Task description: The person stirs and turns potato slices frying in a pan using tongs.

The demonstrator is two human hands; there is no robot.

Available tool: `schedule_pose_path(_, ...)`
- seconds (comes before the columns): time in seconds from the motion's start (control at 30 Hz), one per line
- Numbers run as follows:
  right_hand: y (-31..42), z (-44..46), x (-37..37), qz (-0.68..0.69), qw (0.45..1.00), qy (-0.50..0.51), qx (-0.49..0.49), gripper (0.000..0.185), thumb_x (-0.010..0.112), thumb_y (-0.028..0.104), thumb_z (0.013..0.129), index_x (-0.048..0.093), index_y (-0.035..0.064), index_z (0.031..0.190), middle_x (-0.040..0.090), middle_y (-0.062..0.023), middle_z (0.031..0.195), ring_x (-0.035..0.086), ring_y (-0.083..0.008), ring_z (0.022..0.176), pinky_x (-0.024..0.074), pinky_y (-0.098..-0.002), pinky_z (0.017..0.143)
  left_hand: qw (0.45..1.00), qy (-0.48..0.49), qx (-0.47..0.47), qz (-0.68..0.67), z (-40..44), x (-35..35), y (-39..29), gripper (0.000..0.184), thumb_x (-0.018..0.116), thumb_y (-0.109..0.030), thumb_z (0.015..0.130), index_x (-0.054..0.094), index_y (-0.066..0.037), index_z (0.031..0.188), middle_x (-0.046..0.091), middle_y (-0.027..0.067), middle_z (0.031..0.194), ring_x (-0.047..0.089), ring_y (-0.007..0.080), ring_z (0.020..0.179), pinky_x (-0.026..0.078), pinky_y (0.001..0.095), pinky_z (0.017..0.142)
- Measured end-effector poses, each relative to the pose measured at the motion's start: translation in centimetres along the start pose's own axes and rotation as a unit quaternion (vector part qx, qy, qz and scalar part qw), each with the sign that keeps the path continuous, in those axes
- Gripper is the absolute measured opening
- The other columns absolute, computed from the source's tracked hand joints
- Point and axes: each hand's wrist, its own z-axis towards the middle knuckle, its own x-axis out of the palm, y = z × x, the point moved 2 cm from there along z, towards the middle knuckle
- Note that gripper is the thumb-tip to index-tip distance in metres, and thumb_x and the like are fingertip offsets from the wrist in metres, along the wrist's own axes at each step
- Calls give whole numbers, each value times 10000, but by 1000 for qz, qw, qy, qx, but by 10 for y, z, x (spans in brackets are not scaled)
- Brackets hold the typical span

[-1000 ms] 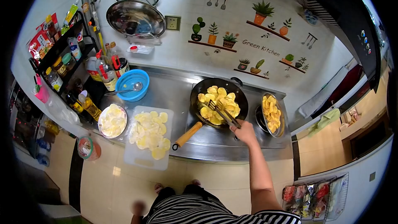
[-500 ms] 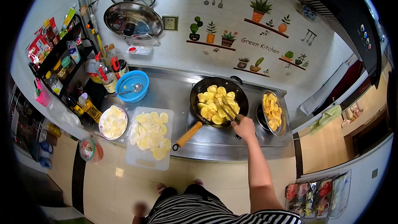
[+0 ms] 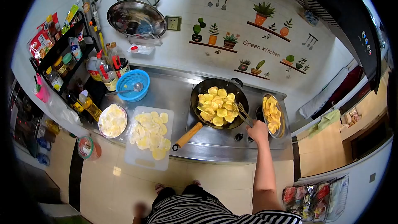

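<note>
My right hand (image 3: 258, 132) is closed around the handle of metal tongs (image 3: 247, 118). The tongs' tips are at the right rim of a black wok (image 3: 195, 95), which has a wooden handle. Yellow, browned potato slices (image 3: 217, 103) are heaped inside the wok. Right of my hand, more fried slices (image 3: 272, 114) fill a metal plate (image 3: 283, 129). At the bottom edge of the view, my left hand (image 3: 141, 210) hangs low beside my striped shirt; it is blurred and its fingers cannot be made out.
Pale raw slices lie on a white cutting board (image 3: 147, 162) overhanging the counter edge, and in a bowl (image 3: 112, 120). Behind stands a blue basket (image 3: 132, 84) with a ladle. Bottles and a black rack (image 3: 68, 62) line the left side. A range hood (image 3: 360, 37) hangs upper right.
My right hand and the tongs have moved right, from over the middle of the slices to the wok's right rim. The slices in the wok have shifted. My left hand stays low.
</note>
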Motion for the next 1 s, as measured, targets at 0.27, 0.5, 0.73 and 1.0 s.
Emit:
schedule_pose_path(0.27, 37, 37, 41, -27, 999, 15, -32, 332, 677, 259, 698, 666, 48, 954, 653, -204, 918, 623, -359, 896, 502, -432, 786, 882, -446, 86, 130, 4, 26, -7, 65, 574, -140, 797, 561, -106, 743, 506, 66, 686, 511, 212, 625, 417, 358, 547)
schedule_pose_path(0.5, 73, 10, 22, 0, 994, 48, -102, 322, 666, 272, 734, 665, -7, 896, 649, -221, 927, 635, -361, 879, 517, -422, 772, 906, -405, 114, 44, -2, 25, -7, 60, 583, -140, 803, 565, -97, 766, 510, 64, 701, 511, 212, 633, 414, 353, 548)
schedule_pose_path(0.73, 89, 2, 5, 0, 988, 43, -150, 401, 646, 281, 760, 612, 78, 1105, 647, -214, 911, 619, -364, 893, 495, -436, 781, 933, -350, 46, 67, -5, -2, -13, 389, 665, -438, 668, 548, -104, 506, 504, 134, 521, 482, 300, 483, 374, 436, 479)
schedule_pose_path(1.0, 118, 36, 36, -51, 986, 35, -152, 411, 623, 296, 772, 593, 65, 1111, 649, -202, 943, 627, -349, 895, 507, -423, 785, 950, -286, 121, 22, -8, -5, -5, 64, 603, -109, 760, 547, -100, 729, 502, 67, 686, 505, 213, 628, 408, 366, 557)
